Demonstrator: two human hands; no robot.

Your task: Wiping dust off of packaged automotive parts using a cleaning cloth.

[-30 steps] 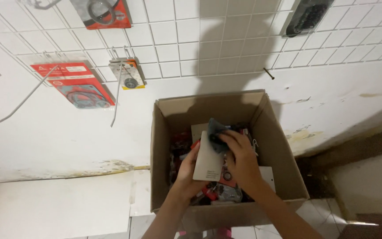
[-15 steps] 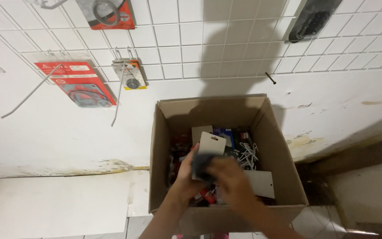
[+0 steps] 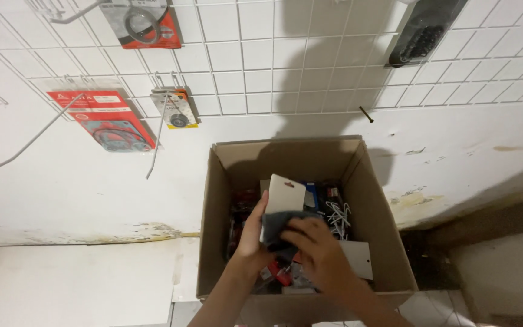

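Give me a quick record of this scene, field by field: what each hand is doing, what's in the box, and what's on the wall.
Left hand: holds a white hang-tab card upright over the box.
Right hand: presses a dark grey cloth against the card's lower part.
Cardboard box: open, flaps up, filled with mixed small packaged items and white wire hooks.
Wall grid: white wire panel with hanging red packages and a dark package.

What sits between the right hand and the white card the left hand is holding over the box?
In the head view, a dark grey cloth lies between them: the right hand presses it against the white card, which the left hand holds upright over the cardboard box.
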